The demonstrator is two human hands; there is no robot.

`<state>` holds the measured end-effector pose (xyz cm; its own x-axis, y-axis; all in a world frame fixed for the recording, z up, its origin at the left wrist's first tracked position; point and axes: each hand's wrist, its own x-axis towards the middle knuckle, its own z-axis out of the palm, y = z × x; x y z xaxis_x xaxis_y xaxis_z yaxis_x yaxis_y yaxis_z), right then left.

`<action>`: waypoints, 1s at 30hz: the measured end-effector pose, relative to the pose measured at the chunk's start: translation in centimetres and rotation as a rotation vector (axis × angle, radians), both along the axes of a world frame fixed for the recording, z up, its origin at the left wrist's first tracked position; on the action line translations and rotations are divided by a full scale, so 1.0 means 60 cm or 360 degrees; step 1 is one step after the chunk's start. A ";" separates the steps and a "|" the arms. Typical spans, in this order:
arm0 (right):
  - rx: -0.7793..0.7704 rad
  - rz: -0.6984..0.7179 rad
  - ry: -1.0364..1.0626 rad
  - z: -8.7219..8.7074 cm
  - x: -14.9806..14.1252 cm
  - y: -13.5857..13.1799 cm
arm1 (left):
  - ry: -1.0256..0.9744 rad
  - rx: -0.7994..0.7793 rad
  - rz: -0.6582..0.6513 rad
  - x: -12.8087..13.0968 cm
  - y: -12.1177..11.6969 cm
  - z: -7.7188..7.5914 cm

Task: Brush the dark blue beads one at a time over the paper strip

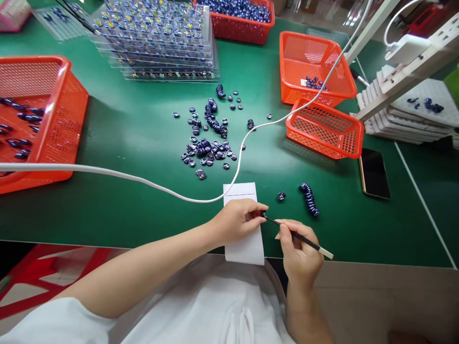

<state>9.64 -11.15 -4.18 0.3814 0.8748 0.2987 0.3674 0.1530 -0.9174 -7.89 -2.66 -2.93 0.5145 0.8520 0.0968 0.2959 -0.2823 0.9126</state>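
My left hand pinches a small dark shiny piece between thumb and fingertips, above a white paper strip at the table's front edge. In my right hand is a thin black tool with a pale end, held like a pen. Its slim tip meets the small piece or comes very close to it; I cannot tell which. Just beyond the right hand lie a single dark piece and a curved row of dark pieces. A loose pile of similar pieces is spread farther back.
A white cable crosses the green table. Orange baskets stand at the left, back right and right. Clear trays of shiny pieces are stacked at the back. A phone lies at the right.
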 end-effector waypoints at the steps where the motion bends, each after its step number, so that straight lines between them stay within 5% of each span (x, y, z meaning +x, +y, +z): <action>1: -0.0004 0.0005 0.0014 0.000 0.000 0.000 | 0.0001 0.0003 -0.0001 0.000 0.000 0.000; 8: 0.0007 -0.0041 0.0164 0.005 0.000 0.003 | 0.0009 -0.0034 -0.0003 0.000 0.000 0.003; 22: -0.0087 -0.0129 -0.0050 0.011 -0.004 0.001 | 0.0041 -0.0114 0.0005 0.007 -0.003 0.005; 27: -0.0150 -0.0254 0.0201 0.014 0.001 0.001 | 0.0012 -0.0140 0.0111 0.002 0.010 0.004; 30: -0.0142 -0.0293 0.0335 0.015 0.007 -0.002 | 0.0181 0.0129 0.0369 -0.038 0.041 0.012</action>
<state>10.05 -11.26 -3.26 0.5818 0.8042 0.1212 0.1816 0.0168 -0.9832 -10.17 -0.21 -2.23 0.3180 0.9402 0.1221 0.4606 -0.2657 0.8469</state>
